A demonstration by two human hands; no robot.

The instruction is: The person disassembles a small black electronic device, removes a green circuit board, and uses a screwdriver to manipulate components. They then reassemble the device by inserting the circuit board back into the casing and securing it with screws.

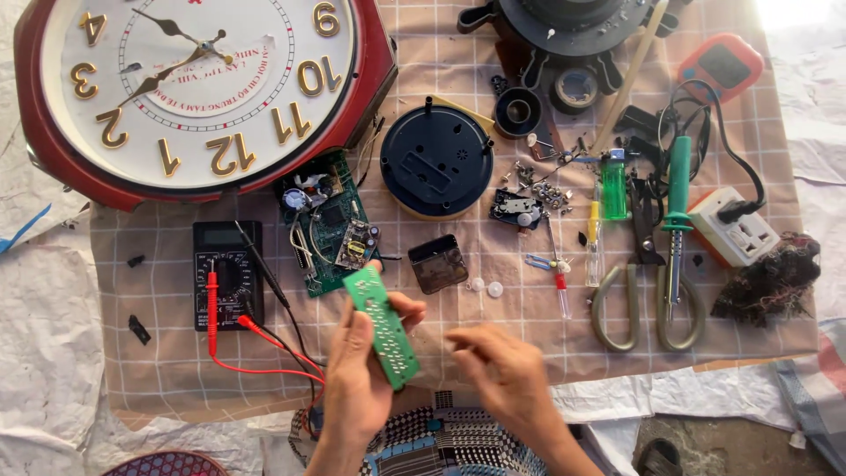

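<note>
My left hand [357, 375] grips a narrow green circuit board strip [382, 326], held upright and tilted, with rows of solder points facing me. My right hand [498, 370] hovers just right of the strip, fingers loosely curled, holding nothing that I can see. Just beyond the strip lie a larger green circuit board [328, 225] with components and a small dark square clock movement [438, 264].
A big red-rimmed wall clock [198, 88] lies at top left. A black multimeter [227, 273] with red and black probes is left. A round black case [435, 160], screws, screwdrivers, green lighter [614, 185], scissors [648, 291], green soldering iron [677, 211] and power socket [733, 227] lie right.
</note>
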